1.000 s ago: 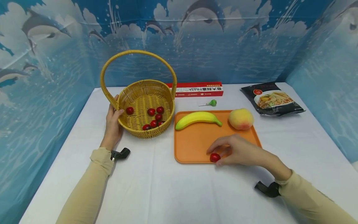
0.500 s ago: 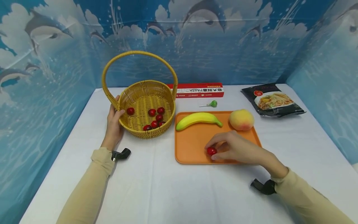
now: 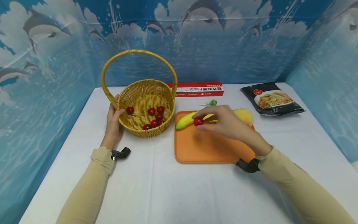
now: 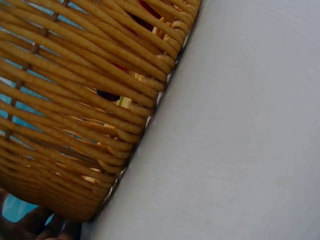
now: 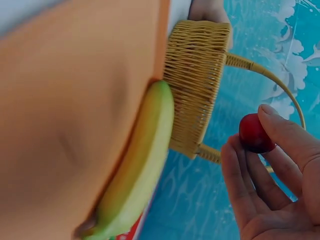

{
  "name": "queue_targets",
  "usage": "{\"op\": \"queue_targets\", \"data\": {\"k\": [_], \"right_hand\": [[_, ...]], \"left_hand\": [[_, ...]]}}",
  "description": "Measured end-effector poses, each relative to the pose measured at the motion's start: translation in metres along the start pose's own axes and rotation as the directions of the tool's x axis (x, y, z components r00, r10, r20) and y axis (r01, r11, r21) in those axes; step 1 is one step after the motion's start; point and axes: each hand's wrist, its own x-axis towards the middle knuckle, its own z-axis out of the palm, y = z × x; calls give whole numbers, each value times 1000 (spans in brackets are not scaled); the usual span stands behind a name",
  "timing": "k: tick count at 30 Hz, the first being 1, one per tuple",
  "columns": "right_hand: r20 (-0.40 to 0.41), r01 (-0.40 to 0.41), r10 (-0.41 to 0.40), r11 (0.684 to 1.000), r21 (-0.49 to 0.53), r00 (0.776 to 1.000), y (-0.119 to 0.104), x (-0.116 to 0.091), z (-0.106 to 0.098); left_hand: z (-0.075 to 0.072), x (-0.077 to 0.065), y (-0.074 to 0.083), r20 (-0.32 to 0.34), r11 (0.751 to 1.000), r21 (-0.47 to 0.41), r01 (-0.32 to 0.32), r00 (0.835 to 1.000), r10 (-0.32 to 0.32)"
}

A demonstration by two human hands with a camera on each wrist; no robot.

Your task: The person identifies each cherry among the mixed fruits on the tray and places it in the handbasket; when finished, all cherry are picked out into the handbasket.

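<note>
Between thumb and fingertips my right hand [image 3: 227,123] pinches a dark red cherry [image 3: 198,121], held above the orange tray [image 3: 193,152]. In the right wrist view the cherry [image 5: 255,133] shows well above the banana [image 5: 142,165]. My left hand [image 3: 112,124] grips the left side of the yellow wicker basket [image 3: 145,133], its thumb over the rim near the handle. Several red cherries [image 3: 151,111] lie inside the basket. The basket's woven wall [image 4: 75,100] fills much of the left wrist view. Behind my right hand, the banana [image 3: 184,120] and a peach [image 3: 244,116] are partly hidden on the tray.
A red and white pasta box [image 3: 199,89] lies at the back, partly behind the basket. In front of it is a green lollipop [image 3: 212,102]. A black noodle packet [image 3: 272,99] lies at the back right. Blue dolphin-print cloth [image 3: 134,37] encloses the white table.
My right hand has lifted the cherry from the tray's front edge and carried it up, leftward and away from me, in front of the banana. My left hand and the basket stay put.
</note>
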Motion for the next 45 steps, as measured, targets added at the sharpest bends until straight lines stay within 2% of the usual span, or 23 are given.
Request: {"op": "queue_targets", "data": {"k": [4, 11, 18, 24, 33, 45], "right_hand": [[-12, 41, -41, 999, 18, 999, -7, 17, 0], [-49, 86, -84, 996, 32, 995, -17, 45, 9], [-63, 113, -113, 994, 5, 992, -27, 72, 25], [-68, 120, -122, 992, -37, 990, -33, 96, 43], [-60, 65, -66, 998, -27, 996, -38, 118, 63], [-119, -29, 33, 999, 30, 992, -52, 136, 78]], "left_hand": [[0, 0, -1, 6, 1000, 0, 6, 1000, -6], [0, 2, 0, 13, 999, -26, -25, 1000, 25], [-3, 0, 0, 9, 1000, -25, -8, 1000, 8], [-2, 1, 1, 10, 999, -26, -19, 1000, 20], [0, 2, 1, 15, 999, -38, -18, 1000, 19], [-1, 2, 1, 12, 1000, -24, -13, 1000, 14]]}}
